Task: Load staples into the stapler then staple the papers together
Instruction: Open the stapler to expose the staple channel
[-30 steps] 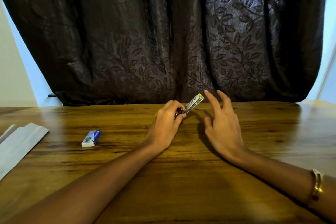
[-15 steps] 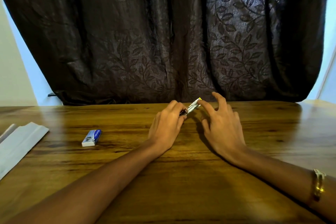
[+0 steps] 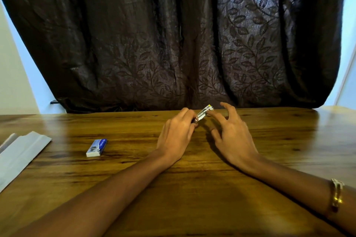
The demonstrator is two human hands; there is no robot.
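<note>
Stapler, small, silver metal with a yellow tip [image 3: 204,113]: held near the far edge of the brown wooden table [image 3: 192,188], tilted up toward the dark leaf-patterned curtain [image 3: 173,44]. Left hand [image 3: 176,136] is closed around its near end, which the fingers hide. Right hand [image 3: 234,136] has its fingers spread loosely, forefinger tip at the raised part; whether it presses or only touches is unclear. Small blue and white staple box [image 3: 96,147]: flat on the table, well left of the hands, bare wood all round. White folded papers [image 3: 19,152]: at the left edge, cut off by the frame. Gold bangle [image 3: 336,195]: on the right wrist. Wide bare tabletop lies near and right.
</note>
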